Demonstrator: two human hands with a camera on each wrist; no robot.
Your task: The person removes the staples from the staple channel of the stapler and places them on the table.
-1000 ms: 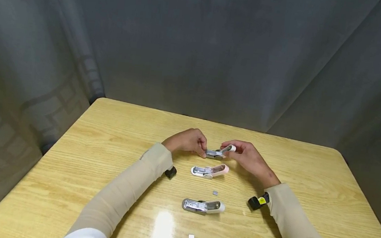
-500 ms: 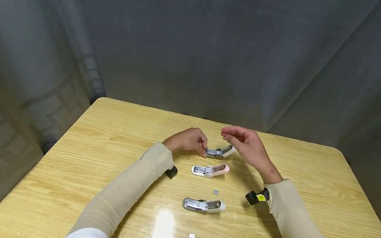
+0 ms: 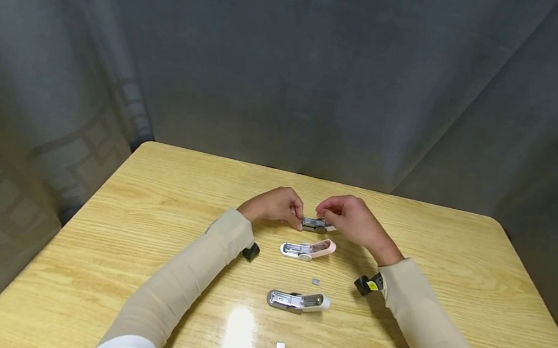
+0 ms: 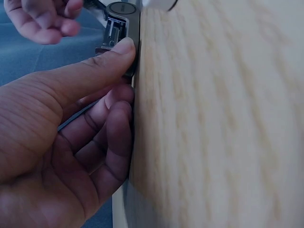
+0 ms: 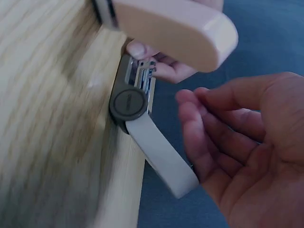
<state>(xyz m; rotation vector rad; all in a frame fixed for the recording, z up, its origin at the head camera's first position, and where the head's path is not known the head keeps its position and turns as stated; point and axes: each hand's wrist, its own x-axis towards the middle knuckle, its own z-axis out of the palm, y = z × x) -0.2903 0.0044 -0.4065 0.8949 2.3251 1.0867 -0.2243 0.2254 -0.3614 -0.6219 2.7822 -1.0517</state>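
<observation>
L hand (image 3: 276, 205) pinching grey stapler (image 3: 315, 224) – R hand (image 3: 351, 218) loose, empty; lettering unreadable.

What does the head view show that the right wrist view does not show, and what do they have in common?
Only the head view shows the whole light wooden table, the pink and white open stapler, the white and grey open stapler nearer the person, two small square metal pieces and the beige sleeves. Only the right wrist view shows the round dark grey hinge disc and the white lid swung open. Both show the far grey and white stapler, the left hand holding it, and the right hand beside it.
</observation>
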